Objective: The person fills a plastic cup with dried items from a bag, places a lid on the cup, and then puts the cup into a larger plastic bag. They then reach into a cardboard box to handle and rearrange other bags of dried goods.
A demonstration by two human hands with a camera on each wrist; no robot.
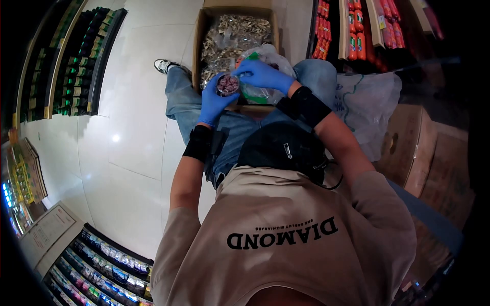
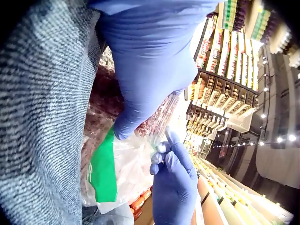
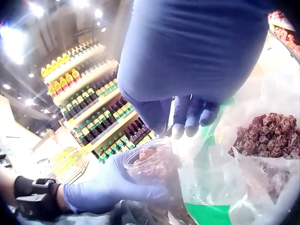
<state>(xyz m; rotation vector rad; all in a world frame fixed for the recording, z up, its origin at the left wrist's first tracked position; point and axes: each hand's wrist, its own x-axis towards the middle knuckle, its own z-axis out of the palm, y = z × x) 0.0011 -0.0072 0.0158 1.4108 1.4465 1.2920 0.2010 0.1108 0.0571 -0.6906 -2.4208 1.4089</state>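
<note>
My left hand (image 1: 213,106) grips a clear round plastic jar (image 3: 133,161) filled with dark reddish, wrinkled dried fruit (image 1: 227,84). The jar's mouth is uncovered. Just over its rim is my right hand (image 1: 266,75), the fingers loosely bent and the thumb apart from them, with nothing visible between the tips in the right wrist view. Both hands wear blue gloves. Beside the jar lies a clear plastic bag (image 1: 269,58) with a green band (image 2: 104,166); more of the dried fruit (image 3: 269,136) shows in it in the right wrist view.
An open cardboard box (image 1: 197,53) between the person's legs holds bags of pale dried slices (image 1: 237,30). Shelves of dark bottles (image 1: 84,56) stand left, red packages (image 1: 360,43) front right. A white plastic bag (image 1: 365,107) and a carton (image 1: 408,143) are at the right.
</note>
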